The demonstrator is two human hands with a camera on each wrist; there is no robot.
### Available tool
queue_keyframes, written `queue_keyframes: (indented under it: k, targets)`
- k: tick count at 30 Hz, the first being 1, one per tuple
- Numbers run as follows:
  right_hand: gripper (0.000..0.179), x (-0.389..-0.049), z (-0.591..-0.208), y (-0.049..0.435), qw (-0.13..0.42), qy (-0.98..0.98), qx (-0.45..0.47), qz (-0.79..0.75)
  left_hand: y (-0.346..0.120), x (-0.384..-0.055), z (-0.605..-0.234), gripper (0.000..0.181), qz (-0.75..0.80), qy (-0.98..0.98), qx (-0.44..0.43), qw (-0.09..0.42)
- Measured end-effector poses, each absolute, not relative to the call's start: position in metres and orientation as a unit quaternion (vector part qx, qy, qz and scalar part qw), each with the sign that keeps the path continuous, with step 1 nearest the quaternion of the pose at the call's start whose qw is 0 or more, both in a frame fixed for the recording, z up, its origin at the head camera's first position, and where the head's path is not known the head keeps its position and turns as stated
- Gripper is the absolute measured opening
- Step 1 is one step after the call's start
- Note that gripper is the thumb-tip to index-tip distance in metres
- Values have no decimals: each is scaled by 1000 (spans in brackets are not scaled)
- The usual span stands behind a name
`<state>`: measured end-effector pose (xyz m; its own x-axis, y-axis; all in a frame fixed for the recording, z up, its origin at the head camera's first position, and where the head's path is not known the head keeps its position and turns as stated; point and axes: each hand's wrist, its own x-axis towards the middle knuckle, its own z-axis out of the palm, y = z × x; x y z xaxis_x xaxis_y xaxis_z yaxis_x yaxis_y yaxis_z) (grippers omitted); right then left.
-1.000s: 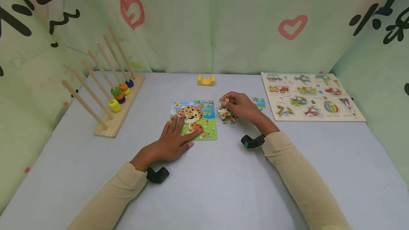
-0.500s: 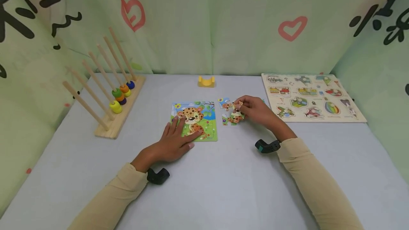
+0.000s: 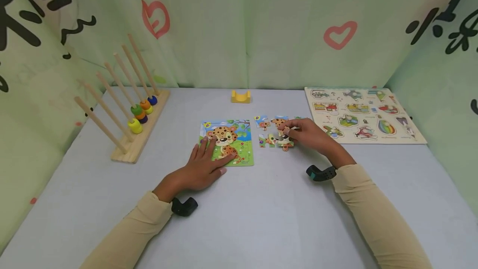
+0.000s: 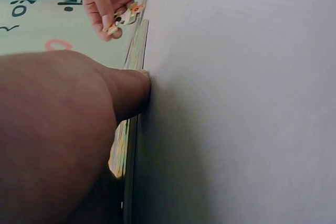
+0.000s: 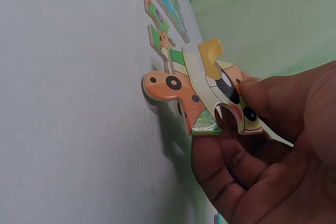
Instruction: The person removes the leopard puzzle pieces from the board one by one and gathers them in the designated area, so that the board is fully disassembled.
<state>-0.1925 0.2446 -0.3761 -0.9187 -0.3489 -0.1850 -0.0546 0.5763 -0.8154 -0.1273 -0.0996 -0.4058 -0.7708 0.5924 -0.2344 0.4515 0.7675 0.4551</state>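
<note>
right-hand fingers (image 5: 210,163) pinch a puzzle piece (image 5: 212,95); left-hand fingers (image 3: 201,148) lie spread across the leopard-picture board (image 3: 242,140).

The puzzle board (image 3: 244,151) is printed in blue above and green below, with a spotted orange leopard. The puzzle piece (image 5: 202,95) is patterned with dark spots on orange, beside cream, black and green. Beads (image 3: 140,115) are coloured yellow, green, orange, purple and blue; the small block (image 3: 240,98) is coloured yellow. The pale green curtain (image 3: 246,24) is marked with red hearts and black lettering.
</note>
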Motion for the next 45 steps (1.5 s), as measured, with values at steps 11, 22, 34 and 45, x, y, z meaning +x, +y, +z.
queue_keyframes:
  k: [11,22,34,45]
  targets:
    - [28,-194,-379,241,124,903,-80,-403,-100,-128,-407,49,190,921,283,187]
    - [29,-194,-380,242,129,904,-82,-400,-99,-129,-408,49,191,921,283,189]
    - [28,-196,-385,246,122,903,-88,-402,-97,-128,-404,49,189,922,276,194]
    - [24,-196,-388,241,66,942,-124,-306,-99,-127,-405,49,196,921,282,185]
